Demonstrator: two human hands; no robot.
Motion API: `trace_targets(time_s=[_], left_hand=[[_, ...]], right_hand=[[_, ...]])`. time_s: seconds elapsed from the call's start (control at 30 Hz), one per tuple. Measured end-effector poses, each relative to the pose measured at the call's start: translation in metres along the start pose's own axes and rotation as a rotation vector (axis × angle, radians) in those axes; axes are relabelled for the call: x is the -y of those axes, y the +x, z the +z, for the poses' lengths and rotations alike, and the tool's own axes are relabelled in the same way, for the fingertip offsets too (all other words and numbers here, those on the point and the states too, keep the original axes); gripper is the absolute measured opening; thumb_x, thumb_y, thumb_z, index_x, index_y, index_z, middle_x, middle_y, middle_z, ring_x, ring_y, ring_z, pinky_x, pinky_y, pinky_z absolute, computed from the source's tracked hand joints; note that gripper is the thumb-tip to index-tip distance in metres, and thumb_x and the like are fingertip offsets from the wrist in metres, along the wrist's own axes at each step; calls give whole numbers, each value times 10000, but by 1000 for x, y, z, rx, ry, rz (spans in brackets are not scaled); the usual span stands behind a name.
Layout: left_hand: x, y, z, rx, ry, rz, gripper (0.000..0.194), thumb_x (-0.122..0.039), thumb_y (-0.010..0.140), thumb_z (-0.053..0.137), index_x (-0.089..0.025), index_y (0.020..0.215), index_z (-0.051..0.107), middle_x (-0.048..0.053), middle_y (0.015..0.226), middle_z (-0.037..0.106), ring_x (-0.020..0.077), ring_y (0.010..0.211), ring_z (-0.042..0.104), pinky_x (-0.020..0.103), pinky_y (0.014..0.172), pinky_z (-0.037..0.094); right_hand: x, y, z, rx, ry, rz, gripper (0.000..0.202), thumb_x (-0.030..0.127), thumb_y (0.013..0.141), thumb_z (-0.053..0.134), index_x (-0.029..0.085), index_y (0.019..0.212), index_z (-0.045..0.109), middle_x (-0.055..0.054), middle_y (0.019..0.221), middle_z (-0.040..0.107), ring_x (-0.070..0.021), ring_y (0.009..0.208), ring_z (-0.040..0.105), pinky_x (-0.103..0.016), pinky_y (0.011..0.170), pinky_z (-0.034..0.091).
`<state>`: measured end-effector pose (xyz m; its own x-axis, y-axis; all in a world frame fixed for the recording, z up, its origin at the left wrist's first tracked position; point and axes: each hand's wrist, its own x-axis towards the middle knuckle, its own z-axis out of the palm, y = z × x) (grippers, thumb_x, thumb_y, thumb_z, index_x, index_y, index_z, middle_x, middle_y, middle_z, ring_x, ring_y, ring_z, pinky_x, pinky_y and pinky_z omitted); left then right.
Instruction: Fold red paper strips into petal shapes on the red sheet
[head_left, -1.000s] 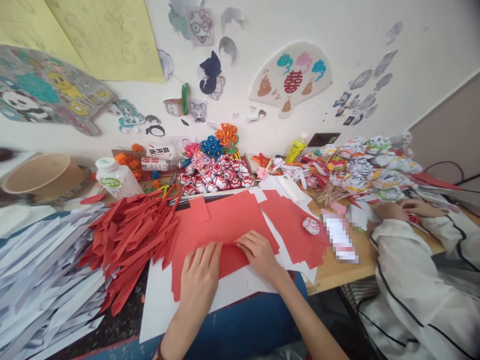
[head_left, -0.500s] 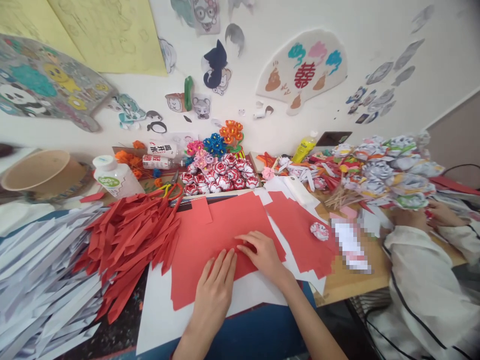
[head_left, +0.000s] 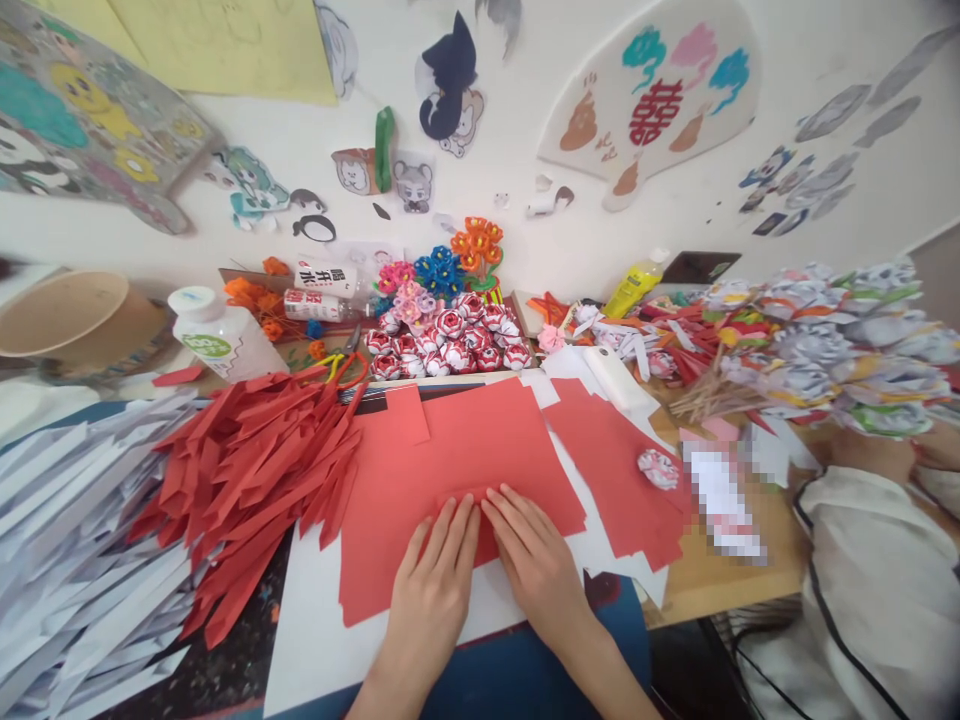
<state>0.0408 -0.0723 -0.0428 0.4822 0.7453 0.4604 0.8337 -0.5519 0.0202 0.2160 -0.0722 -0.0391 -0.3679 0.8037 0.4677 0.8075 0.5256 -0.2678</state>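
Both of my hands lie side by side on a stack of red paper sheets. The fingers of my left hand are stretched out flat, its tips pressing near the sheet's middle. Close beside it, my right hand also has its fingers extended, tips down on the paper. A folded edge of a narrow red paper strip shows just beyond the fingertips; the rest is hidden under the hands. Under the stack is a white sheet. A small red piece of paper rests on the stack's far edge.
Folded red strips and folded white strips pile up at left. Red-and-white paper flowers stand behind the stack, scissors beside them. At right are more red sheets, paper bouquets and another person's sleeve.
My right hand has straightened from a bent-finger pose and now lies flat beside the left. A folded strip edge now shows at the fingertips. The view has shifted slightly.
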Motion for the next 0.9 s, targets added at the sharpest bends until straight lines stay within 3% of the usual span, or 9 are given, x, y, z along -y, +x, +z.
trace_targets(time_s=[0.27, 0.9], left_hand=[[-1, 1, 0, 53, -24, -65, 465, -132, 957, 330, -131, 1384, 514, 48, 1462, 489, 187, 1346, 449, 356, 1194, 153], [1, 7, -2, 76, 9, -49, 490, -81, 919, 347, -146, 1370, 530, 63, 1444, 505, 202, 1314, 492, 355, 1089, 306]], right_hand=[[-1, 5, 1, 14, -168, -34, 511, -12, 904, 342, 86, 1375, 515, -100, 1417, 528, -252, 1384, 399, -443, 1086, 454], [-1, 4, 2, 101, -145, 0, 513, 13, 915, 337, 81, 1406, 471, -110, 1453, 482, -238, 1405, 365, -461, 1105, 446]])
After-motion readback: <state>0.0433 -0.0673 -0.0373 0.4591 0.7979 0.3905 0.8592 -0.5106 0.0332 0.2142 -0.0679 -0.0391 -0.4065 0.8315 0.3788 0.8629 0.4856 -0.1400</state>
